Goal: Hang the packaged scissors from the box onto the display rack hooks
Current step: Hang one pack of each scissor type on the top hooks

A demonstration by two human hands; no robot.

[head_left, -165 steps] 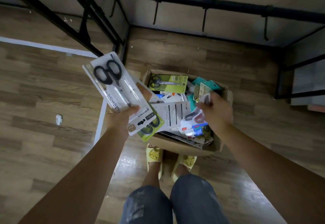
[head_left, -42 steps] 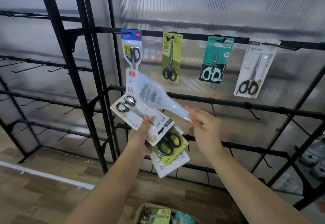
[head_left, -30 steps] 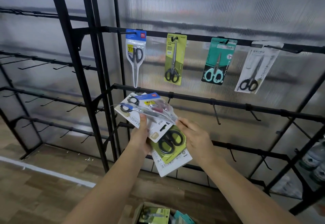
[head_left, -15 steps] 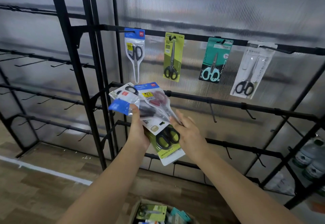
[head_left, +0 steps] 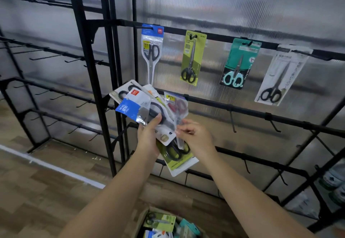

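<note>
While the left hand (head_left: pixel 149 140) keeps gripping the fanned packs (head_left: pixel 149 110) mid-frame, the right hand (head_left: pixel 196 138) now pinches the red-handled pack (head_left: pixel 177 105), lifted slightly

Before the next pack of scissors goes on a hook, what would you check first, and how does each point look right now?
1. Stack of packs held firmly: ok, left hand grips the fanned stack.
2. One pack singled out: not ok, right hand only pinches at the red-handled pack, which overlaps the others.
3. Hang hole of that pack facing a hook: cannot tell, its top is hidden.
4. Free hooks on the middle rail: ok, several are bare.
5. Top rail: ok, four packs hang there, starting with the blue-topped pack.
6. Box within reach: ok, below the arms.
</note>
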